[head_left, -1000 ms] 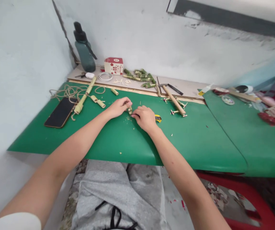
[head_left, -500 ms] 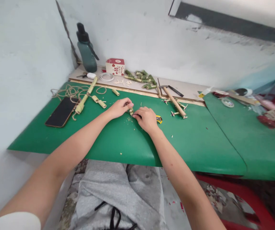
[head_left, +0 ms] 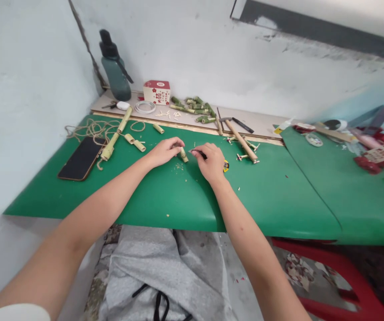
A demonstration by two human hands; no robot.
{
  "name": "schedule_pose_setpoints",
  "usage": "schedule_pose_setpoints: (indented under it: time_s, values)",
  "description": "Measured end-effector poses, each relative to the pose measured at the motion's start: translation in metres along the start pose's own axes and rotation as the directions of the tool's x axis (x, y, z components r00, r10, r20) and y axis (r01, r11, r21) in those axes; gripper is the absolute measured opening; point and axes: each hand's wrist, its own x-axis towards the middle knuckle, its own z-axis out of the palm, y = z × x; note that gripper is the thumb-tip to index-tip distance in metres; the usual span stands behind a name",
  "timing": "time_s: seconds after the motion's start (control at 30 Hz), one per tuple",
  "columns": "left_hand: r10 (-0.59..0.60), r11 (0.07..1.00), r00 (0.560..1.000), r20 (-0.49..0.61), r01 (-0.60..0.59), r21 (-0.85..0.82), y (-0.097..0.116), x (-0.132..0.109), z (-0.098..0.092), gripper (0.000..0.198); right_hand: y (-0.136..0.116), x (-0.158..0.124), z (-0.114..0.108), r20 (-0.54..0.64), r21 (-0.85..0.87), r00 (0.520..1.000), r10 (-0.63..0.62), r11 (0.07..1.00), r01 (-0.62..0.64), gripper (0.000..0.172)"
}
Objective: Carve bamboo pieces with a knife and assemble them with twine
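My left hand pinches a short bamboo piece, holding it tilted over the green table top. Pale shavings are scattered just below it. My right hand is closed around a slim dark-handled tool whose thin tip points left at the bamboo, with a small gap between them. The exact kind of tool cannot be made out. A yellow-and-black utility knife lies partly hidden behind my right hand.
A hammer lies to the right among small stick assemblies. Cut green bamboo pieces are heaped on the back ledge. On the left are a phone, tangled string, a bamboo stick and a bottle.
My right hand has drawn back to the right, taking the dark tool away from the bamboo piece. The left hand stays almost in place, and more of the bamboo shows.
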Motion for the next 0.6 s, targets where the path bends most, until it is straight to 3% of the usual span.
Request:
schedule_pose_setpoints:
  time_s: [0.27,0.6]
  values:
    - [0.011,0.998,1.000,-0.012,-0.012,-0.064,-0.004,0.002,0.000,0.035,0.004,0.001,-0.001,-0.062,0.075,0.998,0.020,0.997,-0.016,0.026]
    - [0.043,0.999,0.999,0.017,-0.043,-0.012,0.012,-0.004,-0.003,0.031,0.003,0.001,-0.002,-0.044,0.067,0.999,0.025,0.998,-0.022,0.025]
